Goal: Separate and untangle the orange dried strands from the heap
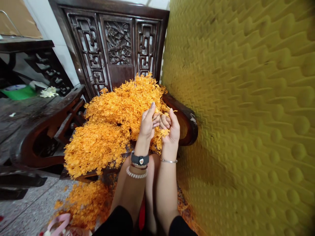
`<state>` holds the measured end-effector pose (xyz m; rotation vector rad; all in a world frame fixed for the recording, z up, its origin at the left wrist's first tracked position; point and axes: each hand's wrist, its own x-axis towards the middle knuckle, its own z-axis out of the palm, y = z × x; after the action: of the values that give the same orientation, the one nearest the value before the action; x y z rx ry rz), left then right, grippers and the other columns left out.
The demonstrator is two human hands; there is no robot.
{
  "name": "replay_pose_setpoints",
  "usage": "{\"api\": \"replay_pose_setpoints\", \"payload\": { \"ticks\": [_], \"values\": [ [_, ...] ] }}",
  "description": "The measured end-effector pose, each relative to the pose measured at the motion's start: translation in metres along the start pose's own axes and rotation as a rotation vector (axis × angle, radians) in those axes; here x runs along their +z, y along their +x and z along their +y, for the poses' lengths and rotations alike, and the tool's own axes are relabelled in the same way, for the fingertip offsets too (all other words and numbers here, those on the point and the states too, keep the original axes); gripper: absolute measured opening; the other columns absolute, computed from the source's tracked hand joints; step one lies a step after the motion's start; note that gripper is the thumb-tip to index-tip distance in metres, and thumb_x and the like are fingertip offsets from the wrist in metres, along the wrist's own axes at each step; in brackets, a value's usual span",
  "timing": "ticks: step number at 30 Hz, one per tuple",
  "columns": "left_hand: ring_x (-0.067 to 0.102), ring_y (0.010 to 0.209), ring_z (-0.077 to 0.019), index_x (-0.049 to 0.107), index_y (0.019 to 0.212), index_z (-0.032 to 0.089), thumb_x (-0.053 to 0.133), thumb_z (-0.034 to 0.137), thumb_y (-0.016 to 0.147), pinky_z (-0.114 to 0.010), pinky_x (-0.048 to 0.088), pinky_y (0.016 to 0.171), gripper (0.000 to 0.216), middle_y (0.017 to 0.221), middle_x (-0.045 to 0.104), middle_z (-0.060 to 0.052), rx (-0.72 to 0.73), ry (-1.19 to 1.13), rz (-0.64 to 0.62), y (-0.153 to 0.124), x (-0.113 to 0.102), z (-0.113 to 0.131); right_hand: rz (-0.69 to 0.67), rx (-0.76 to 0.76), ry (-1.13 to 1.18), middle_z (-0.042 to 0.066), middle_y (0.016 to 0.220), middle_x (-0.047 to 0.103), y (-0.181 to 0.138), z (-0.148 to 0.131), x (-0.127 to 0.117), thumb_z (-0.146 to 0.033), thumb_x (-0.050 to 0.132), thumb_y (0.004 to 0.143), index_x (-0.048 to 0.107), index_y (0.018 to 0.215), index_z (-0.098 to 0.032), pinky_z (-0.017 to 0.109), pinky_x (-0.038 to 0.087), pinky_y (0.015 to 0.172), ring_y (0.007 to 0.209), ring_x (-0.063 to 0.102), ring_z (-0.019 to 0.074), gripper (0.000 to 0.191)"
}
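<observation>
My left hand [147, 124] and my right hand [171, 126] meet in front of a big heap of orange plastic flower pieces [120, 108]. Curled fingers and a raised thumb close my right hand on some of these small orange pieces [164, 132], which stick out by the palm and near the thumb. The fingers of my left hand are also curled, with a bit of orange showing between thumb and fingers; its exact grip is partly hidden. The heap lies on the seat of a dark carved wooden chair [120, 70], spreading to its front edge.
More orange pieces [86, 203] lie on the floor at lower left, near a pink handle [59, 221]. A yellow textured mat [241, 108] stands close on the right. On the dark table at left are a green container [21, 92] and white flowers [49, 92].
</observation>
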<state>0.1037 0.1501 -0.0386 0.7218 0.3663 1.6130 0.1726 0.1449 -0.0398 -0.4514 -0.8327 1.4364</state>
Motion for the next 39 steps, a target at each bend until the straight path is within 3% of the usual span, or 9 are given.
{"api": "replay_pose_setpoints", "payload": {
  "ticks": [3,7,18,25,32,37,39],
  "values": [
    [0.016,0.033,-0.0011,0.031,0.055,0.017,0.051,0.035,0.087,-0.012,0.016,0.03,0.042,0.045,0.022,0.009,-0.092,-0.149,0.014,0.001,0.002,-0.001,0.071,-0.033,0.077,-0.01,0.044,0.017,0.002,0.002,0.0,-0.038,0.058,0.078,0.02,0.051,-0.019,0.014,0.02,0.033,0.036,0.012,0.0023,0.051],
    [0.015,0.03,-0.0011,0.028,0.051,0.017,0.037,0.035,0.093,-0.011,0.016,0.029,0.047,0.041,0.02,0.008,-0.172,-0.26,0.033,0.003,0.0,0.002,0.032,0.012,0.154,-0.01,0.042,0.015,0.007,0.005,0.0,-0.041,0.052,0.083,0.016,0.051,-0.019,0.014,0.019,0.032,0.035,0.011,0.0029,0.053],
    [0.02,0.029,-0.0012,0.026,0.05,0.017,0.031,0.034,0.095,-0.011,0.019,0.03,0.048,0.039,0.018,0.008,-0.04,-0.309,0.169,-0.006,-0.007,0.033,-0.046,0.05,0.152,-0.009,0.041,0.015,0.012,0.028,0.027,-0.053,0.049,0.081,0.014,0.049,-0.019,0.014,0.024,0.034,0.034,0.016,0.0029,0.059],
    [0.014,0.03,-0.0021,0.027,0.052,0.017,0.03,0.027,0.096,-0.012,0.017,0.03,0.045,0.041,0.014,0.008,-0.119,-0.307,0.092,-0.011,-0.016,0.053,-0.265,0.254,0.132,-0.009,0.037,0.014,0.022,0.01,0.039,-0.052,0.045,0.084,0.015,0.044,-0.019,0.015,0.015,0.028,0.031,0.01,0.0026,0.06],
    [0.005,0.035,-0.0052,0.026,0.054,0.018,0.032,0.023,0.095,-0.014,0.015,0.031,0.042,0.045,0.011,0.007,0.037,-0.288,0.063,-0.017,-0.019,0.055,-0.29,0.246,0.143,-0.009,0.037,0.014,0.025,0.012,0.052,-0.047,0.041,0.087,0.016,0.044,-0.019,0.015,0.017,0.029,0.031,0.01,0.0034,0.057],
    [0.009,0.04,-0.0081,0.019,0.055,0.018,0.031,0.01,0.093,-0.013,0.022,0.037,0.04,0.05,0.011,0.006,0.339,-0.268,0.223,-0.016,-0.041,0.06,-0.246,0.086,0.199,-0.009,0.038,0.013,0.018,0.012,0.06,-0.048,0.04,0.088,0.017,0.048,-0.019,0.016,0.024,0.034,0.033,0.012,0.0044,0.055],
    [0.009,0.041,-0.0086,0.018,0.055,0.018,0.03,0.009,0.092,-0.013,0.024,0.039,0.04,0.051,0.01,0.006,0.377,-0.273,0.247,-0.013,-0.052,0.062,-0.261,0.093,0.161,-0.009,0.039,0.014,0.014,0.015,0.064,-0.051,0.044,0.085,0.018,0.048,-0.019,0.017,0.024,0.035,0.033,0.013,0.0045,0.055]
  ]
}}
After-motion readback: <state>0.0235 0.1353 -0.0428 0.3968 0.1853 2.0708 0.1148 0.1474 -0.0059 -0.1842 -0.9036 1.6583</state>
